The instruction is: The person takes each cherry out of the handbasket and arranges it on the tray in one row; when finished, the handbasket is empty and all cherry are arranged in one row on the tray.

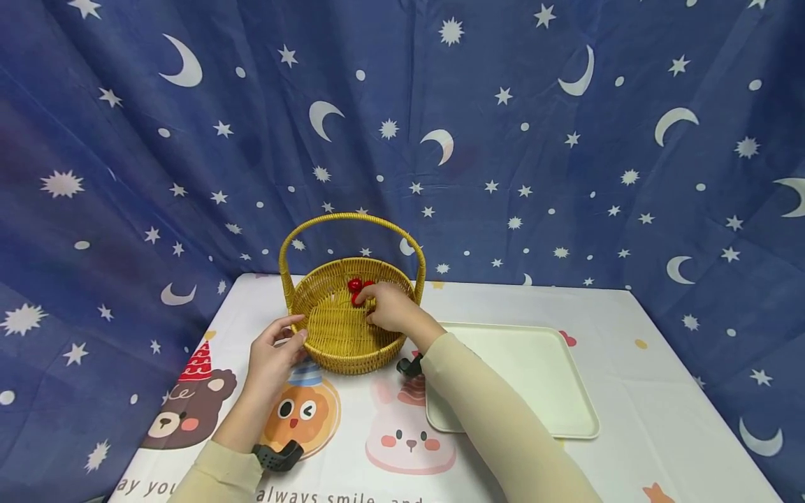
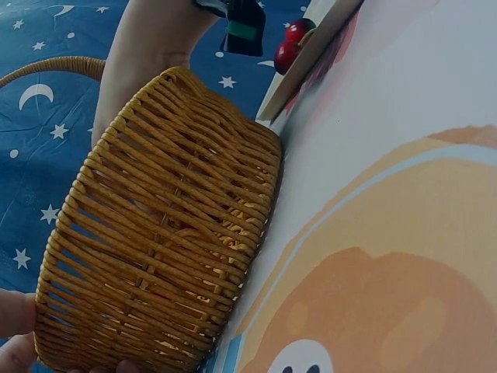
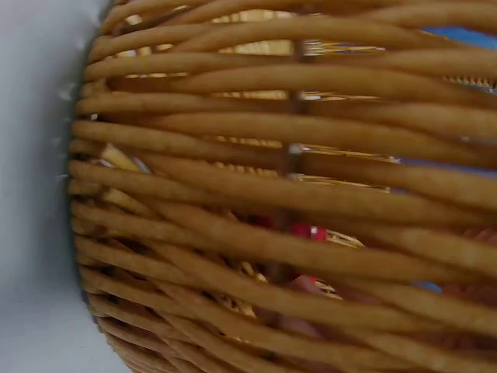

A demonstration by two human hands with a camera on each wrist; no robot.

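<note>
My left hand (image 1: 273, 353) holds the near left rim of a yellow wicker basket (image 1: 352, 363), thumb and fingers at the edge; in the left wrist view its fingertips touch the wicker basket (image 2: 155, 225). The right hand (image 1: 393, 307) reaches inside over the right rim, its fingers at red cherries (image 1: 355, 285) by the back right wall. Whether it pinches one is hidden. Through the weave in the right wrist view, a bit of red cherry (image 3: 309, 231) shows behind the basket wall (image 3: 233, 186).
A cream tray (image 1: 534, 377) lies right of the basket, partly under my right sleeve. Two red cherries (image 2: 287, 54) show at the tray's edge in the left wrist view. The basket's tall handle (image 1: 352, 216) arches over it. A blue curtain (image 1: 503, 140) stands behind the table.
</note>
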